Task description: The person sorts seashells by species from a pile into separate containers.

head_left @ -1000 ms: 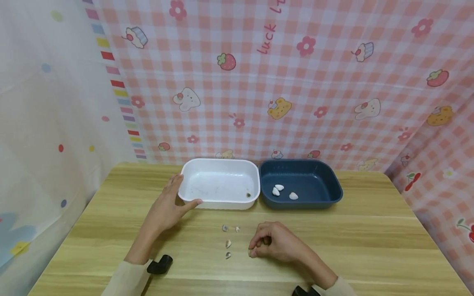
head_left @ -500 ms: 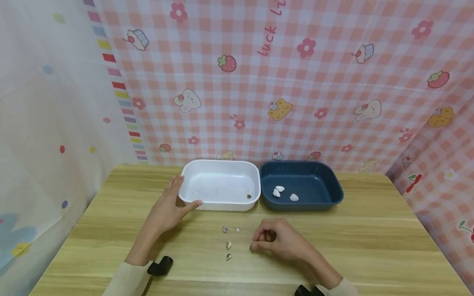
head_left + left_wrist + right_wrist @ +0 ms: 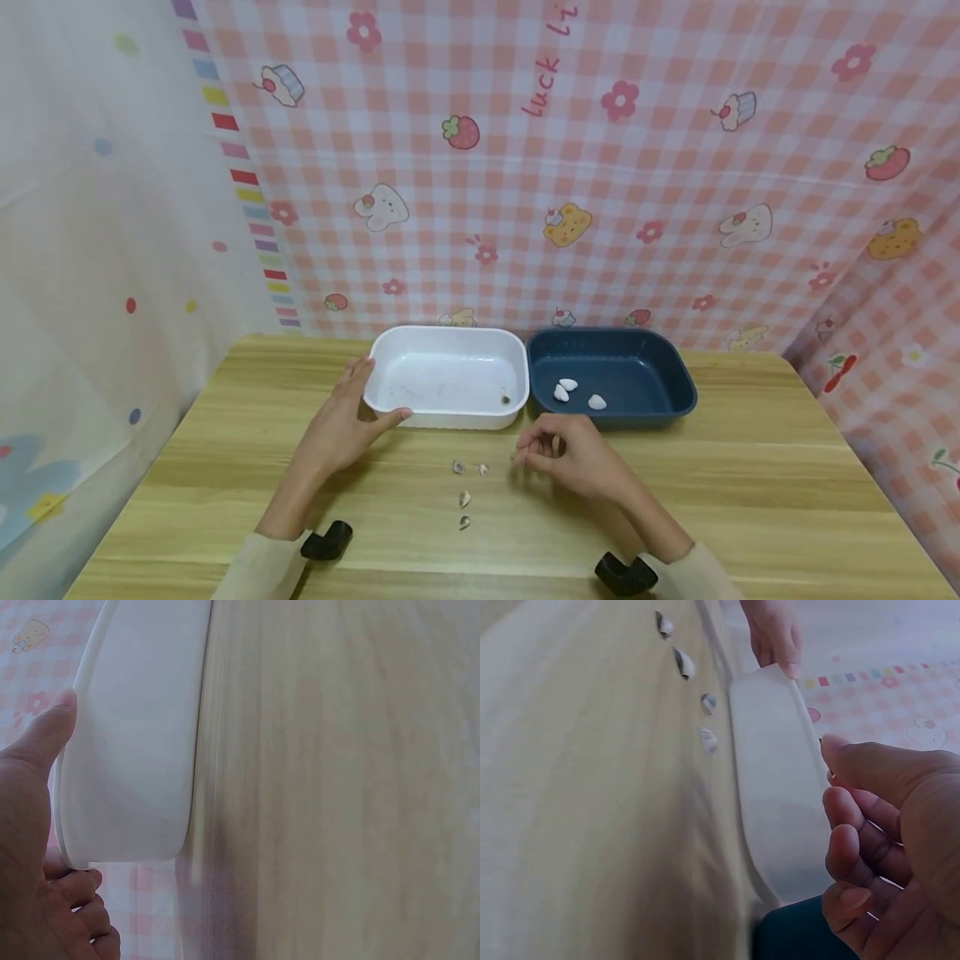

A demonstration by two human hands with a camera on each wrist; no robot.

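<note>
My left hand [image 3: 341, 425] grips the left front corner of a white tray [image 3: 450, 333], thumb along the front wall and fingers round the side. The left wrist view shows that hand [image 3: 30, 825] against the tray's wall [image 3: 135, 750]. My right hand [image 3: 525, 457] hovers just above the table in front of the gap between the trays, fingers curled. Its thumb and forefinger [image 3: 831, 774] pinch something tiny; only a dark speck of it shows. Several small grey shells [image 3: 465, 499] lie on the wood left of it, also seen as shells [image 3: 684, 664] in the right wrist view.
A dark blue tray [image 3: 611, 333] touches the white one on the right and holds three white pieces [image 3: 567, 385]. A small dark bit [image 3: 506, 400] lies in the white tray. The wooden table [image 3: 750, 483] meets a pink checked cloth backdrop behind.
My right hand has lifted off the table beside the shells and moved away from me toward the trays, still pinched. The left hand and the shells have stayed put.
</note>
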